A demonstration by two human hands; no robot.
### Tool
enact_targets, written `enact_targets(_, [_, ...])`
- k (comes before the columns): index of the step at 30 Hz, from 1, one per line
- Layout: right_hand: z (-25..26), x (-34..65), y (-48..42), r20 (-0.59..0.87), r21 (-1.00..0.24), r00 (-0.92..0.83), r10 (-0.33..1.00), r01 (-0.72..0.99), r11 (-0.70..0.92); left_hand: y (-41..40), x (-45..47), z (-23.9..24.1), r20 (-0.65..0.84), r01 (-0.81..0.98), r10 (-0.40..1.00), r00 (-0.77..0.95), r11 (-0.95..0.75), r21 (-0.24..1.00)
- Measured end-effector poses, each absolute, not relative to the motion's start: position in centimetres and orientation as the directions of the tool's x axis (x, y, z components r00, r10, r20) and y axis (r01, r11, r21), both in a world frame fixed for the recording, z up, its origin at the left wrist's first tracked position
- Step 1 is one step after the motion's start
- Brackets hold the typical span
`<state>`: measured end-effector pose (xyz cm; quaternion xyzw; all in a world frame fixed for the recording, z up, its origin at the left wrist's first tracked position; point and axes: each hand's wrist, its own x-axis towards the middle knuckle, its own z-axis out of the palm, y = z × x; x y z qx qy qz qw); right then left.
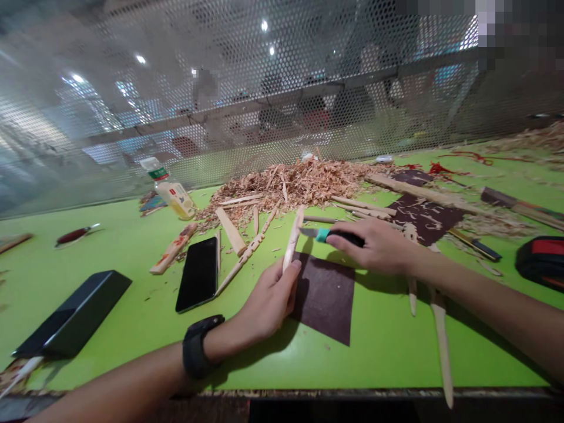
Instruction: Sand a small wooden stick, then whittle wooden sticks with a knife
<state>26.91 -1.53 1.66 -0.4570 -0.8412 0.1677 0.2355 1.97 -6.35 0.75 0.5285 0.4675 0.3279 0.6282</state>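
Observation:
My left hand (268, 299) grips the lower end of a pale wooden stick (293, 238), which tilts upward over the green table (247, 364). In my right hand (379, 244) is a carving knife (346, 236) with a black and teal handle. Its short blade points left and meets or nearly meets the stick's side; I cannot tell if it touches. A dark brown sheet of sandpaper (328, 296) lies flat below, between my hands. Pale carved wooden pieces (440, 341) lie beneath my right forearm, partly hidden by it.
Behind my hands rises a heap of wood shavings (299, 182) against a perforated metal screen (282, 70). Left of my hands are a black phone (199, 275), a carved wooden stick (251, 249) and a bottle (174, 191). A tape measure (541, 261) sits at the right edge.

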Motion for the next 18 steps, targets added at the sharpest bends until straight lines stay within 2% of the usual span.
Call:
enact_targets(3, [1.9,26.0,-2.3,0.2,-0.501,-0.575,0.793,0.636,0.587,-6.3,1.7,0.4,-0.214,0.114,0.907,0.362,0.185,0.976])
enact_targets(7, [1.9,25.5,-2.5,0.162,-0.532,-0.574,0.803,0.634,0.561,-6.2,1.5,0.1,-0.218,0.145,0.915,0.339,0.178,0.973])
enact_targets(18, [1.3,26.0,-2.1,0.36,-0.251,-0.534,0.765,0.734,0.631,-6.1,2.1,1.2,-0.285,0.104,0.91,0.3,0.266,0.958])
